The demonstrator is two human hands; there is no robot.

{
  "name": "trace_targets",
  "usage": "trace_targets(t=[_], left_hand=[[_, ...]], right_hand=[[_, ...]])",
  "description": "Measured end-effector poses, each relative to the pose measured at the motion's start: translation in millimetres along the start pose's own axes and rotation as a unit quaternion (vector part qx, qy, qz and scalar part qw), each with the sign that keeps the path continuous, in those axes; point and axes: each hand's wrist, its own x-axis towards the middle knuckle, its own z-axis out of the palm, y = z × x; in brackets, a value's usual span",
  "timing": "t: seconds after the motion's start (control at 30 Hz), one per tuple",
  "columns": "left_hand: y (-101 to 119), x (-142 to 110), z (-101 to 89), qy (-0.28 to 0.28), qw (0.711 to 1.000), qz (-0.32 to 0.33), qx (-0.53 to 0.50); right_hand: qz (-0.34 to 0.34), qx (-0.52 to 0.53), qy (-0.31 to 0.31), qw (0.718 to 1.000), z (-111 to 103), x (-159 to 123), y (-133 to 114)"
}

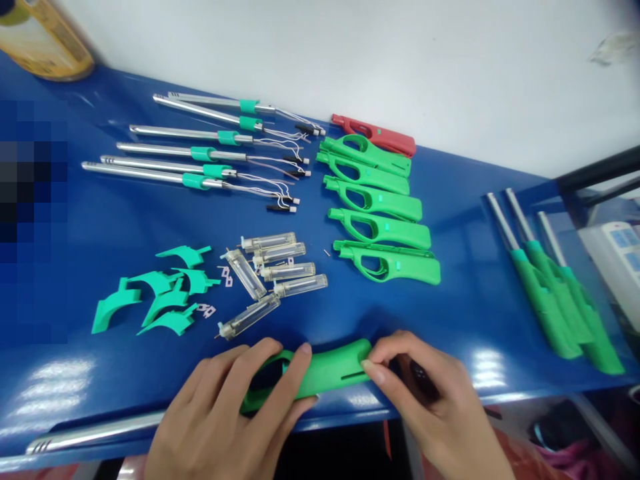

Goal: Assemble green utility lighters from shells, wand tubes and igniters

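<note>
A green gas lighter (333,370) lies across the front of the blue table, its metal tube pointing left. My left hand (235,407) is wrapped over the trigger-guard end, fingers on top and thumb below. At the other end, my right hand (425,393) pinches the handle's tip between thumb and fingers, by a dark slot. The left hand hides where the tube meets the body. Beyond my hands lie several clear fuel tanks (295,270). Teal triggers (173,307) are scattered to the left, with small pale clips (206,310) near them.
Several metal tubes with wires (175,177) lie at the back left. Green handle shells (395,233) and a red shell (380,137) form a column at back centre. Assembled green lighters (560,307) rest at right. A yellow bottle (47,40) stands at the far left; a white wall backs the table.
</note>
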Motion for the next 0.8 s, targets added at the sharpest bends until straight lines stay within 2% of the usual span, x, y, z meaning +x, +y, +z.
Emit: trace_targets(t=[0.23, 0.43, 0.8], left_hand=[[0.2, 1.3, 0.4, 0.0, 1.0, -0.001, 0.007], [-0.5, 1.5, 1.8, -0.003, 1.0, -0.002, 0.0], [-0.2, 2.4, 1.4, 0.007, 1.0, -0.001, -0.006]], right_hand=[[0.077, 0.027, -0.019, 0.996, -4.8, 9.9, -1.0], [0.115, 0.073, -0.106, 0.985, -9.9, 12.7, 1.0], [0.155, 0.127, -0.136, 0.97, -9.2, 16.2, 0.6]])
